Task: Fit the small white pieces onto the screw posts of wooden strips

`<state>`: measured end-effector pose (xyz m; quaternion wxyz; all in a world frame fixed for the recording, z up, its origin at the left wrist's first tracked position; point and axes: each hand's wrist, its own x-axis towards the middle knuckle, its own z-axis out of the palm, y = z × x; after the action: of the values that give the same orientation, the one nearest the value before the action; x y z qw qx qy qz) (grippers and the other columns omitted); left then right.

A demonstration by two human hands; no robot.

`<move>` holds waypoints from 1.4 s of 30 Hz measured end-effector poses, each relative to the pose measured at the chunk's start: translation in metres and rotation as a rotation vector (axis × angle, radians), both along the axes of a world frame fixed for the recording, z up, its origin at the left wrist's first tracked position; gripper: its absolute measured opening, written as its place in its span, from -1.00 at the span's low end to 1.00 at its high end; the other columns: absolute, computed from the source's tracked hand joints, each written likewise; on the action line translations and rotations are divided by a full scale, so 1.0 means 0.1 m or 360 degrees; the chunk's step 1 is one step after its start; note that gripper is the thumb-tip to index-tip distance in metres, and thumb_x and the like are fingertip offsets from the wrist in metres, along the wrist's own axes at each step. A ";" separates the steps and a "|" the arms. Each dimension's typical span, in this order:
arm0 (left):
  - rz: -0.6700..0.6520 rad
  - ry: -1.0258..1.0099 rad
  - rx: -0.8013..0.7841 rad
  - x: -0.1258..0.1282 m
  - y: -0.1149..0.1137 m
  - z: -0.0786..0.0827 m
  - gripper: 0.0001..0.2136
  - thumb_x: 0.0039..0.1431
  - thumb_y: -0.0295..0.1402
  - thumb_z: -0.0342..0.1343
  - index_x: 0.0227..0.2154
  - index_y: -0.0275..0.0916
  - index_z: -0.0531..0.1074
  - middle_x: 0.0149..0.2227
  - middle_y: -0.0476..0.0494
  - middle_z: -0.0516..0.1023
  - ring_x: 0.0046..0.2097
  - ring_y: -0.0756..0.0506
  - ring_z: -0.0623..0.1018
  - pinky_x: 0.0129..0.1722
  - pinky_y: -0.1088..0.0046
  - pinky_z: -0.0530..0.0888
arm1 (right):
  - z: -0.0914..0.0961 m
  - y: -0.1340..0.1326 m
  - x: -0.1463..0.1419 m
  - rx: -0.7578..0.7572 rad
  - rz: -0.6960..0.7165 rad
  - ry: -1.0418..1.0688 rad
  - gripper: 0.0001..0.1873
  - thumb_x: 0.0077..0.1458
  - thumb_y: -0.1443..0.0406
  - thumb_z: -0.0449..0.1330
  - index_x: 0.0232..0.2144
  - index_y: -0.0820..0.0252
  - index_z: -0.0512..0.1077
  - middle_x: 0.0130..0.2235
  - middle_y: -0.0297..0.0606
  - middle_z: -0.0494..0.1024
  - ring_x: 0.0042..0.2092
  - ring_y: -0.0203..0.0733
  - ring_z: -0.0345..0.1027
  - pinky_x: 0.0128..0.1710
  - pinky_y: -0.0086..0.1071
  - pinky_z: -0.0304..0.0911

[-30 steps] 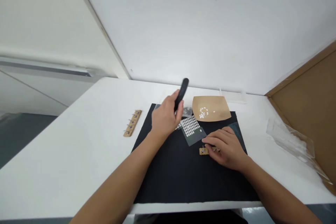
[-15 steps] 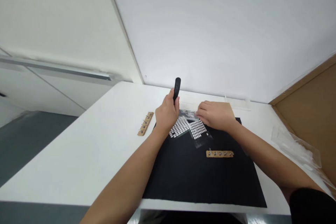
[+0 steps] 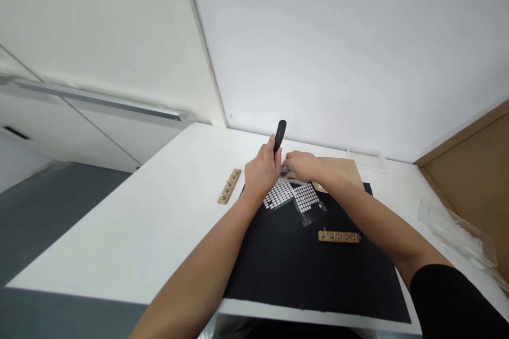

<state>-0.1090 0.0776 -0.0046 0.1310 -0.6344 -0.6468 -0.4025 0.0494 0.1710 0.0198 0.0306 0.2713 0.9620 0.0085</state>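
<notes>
My left hand [image 3: 261, 170] is closed around a black rod-like handle [image 3: 280, 133], whose rounded end sticks up past my thumb; its lower end is hidden. Close beside it, my right hand [image 3: 303, 165] has its fingers bent and bunched over a clear bag with small dark contents [image 3: 285, 171]; what the fingertips pinch, if anything, is hidden. Just below both hands lie two sheets of white oval stickers, a left sheet [image 3: 278, 194] and a right sheet [image 3: 306, 197], on a black mat [image 3: 310, 275].
A wooden strip with several metal fittings [image 3: 339, 237] lies on the mat. Another such strip [image 3: 229, 186] is on the white table [image 3: 159, 222] to the left. Behind my right forearm is a tan sheet [image 3: 345, 169]. Clear plastic pieces [image 3: 457, 228] lie at right, beside a brown panel [image 3: 473, 164].
My right hand has moved left, closer to my left hand, and uncovered more of the tan sheet. The left hand keeps its hold on the black handle. The whole view has shifted slightly.
</notes>
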 end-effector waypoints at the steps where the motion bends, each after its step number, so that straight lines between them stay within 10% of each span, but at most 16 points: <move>1: 0.0008 -0.0008 -0.0008 0.00 0.00 0.00 -0.47 0.58 -0.20 -0.11 0.49 -0.26 0.16 0.08 -0.44 0.66 -0.11 -0.23 0.72 -0.35 0.40 0.51 | -0.01 0.01 -0.02 -0.0018 -0.0021 0.0002 -0.68 0.28 0.18 0.41 0.05 0.06 0.64 0.03 -0.11 0.62 0.09 0.05 0.46 -0.12 -0.28 0.33; 13: 0.0050 0.0008 -0.0135 0.03 0.02 -0.03 -0.48 0.58 -0.16 -0.10 0.43 -0.32 0.27 0.13 -0.44 0.63 -0.03 -0.26 0.72 -0.29 0.40 0.54 | 0.01 0.12 -0.06 -0.0447 -0.0286 0.0398 -0.95 0.19 0.34 0.42 -0.27 0.10 0.70 -0.15 -0.19 0.74 -0.05 0.00 0.59 -0.06 -0.30 0.33; 26: -0.0228 -0.0077 -0.0436 0.30 -0.11 0.04 -0.54 0.56 -0.20 -0.01 0.39 -0.25 0.24 0.04 -0.32 0.70 -0.15 -0.26 0.75 -0.22 0.34 0.58 | 0.28 -0.30 0.63 -0.1258 -0.0707 0.1643 -0.49 0.22 -0.16 0.34 -0.13 0.12 0.49 -0.14 -0.15 0.66 -0.21 -0.15 0.65 -0.35 -0.35 0.50; 33: -0.0465 -0.0148 -0.0208 0.55 -0.24 -0.08 -0.51 0.56 -0.18 -0.01 0.41 -0.23 0.19 0.08 -0.34 0.67 -0.14 -0.25 0.75 -0.16 0.26 0.64 | 0.27 -0.69 0.94 -0.1666 -0.0979 0.1940 -0.45 -0.03 -0.04 0.58 -0.13 0.13 0.57 -0.26 -0.23 0.64 -0.29 -0.23 0.54 -0.41 -0.39 0.49; 42: -0.0799 0.0077 -0.0186 0.63 -0.29 -0.11 -0.66 0.58 -0.31 -0.12 0.30 -0.15 0.30 -0.08 -0.19 0.60 -0.18 -0.16 0.66 -0.23 0.33 0.62 | 0.26 -0.88 1.19 -0.1611 -0.0912 0.1851 -0.58 -0.05 0.06 0.60 -0.20 0.11 0.66 -0.21 -0.23 0.71 -0.23 -0.18 0.58 -0.30 -0.33 0.56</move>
<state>-0.0458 0.0482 -0.0159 0.0056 -0.7910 -0.4878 -0.3691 0.1679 0.0828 0.0455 -0.3530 0.4208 0.6050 -0.5764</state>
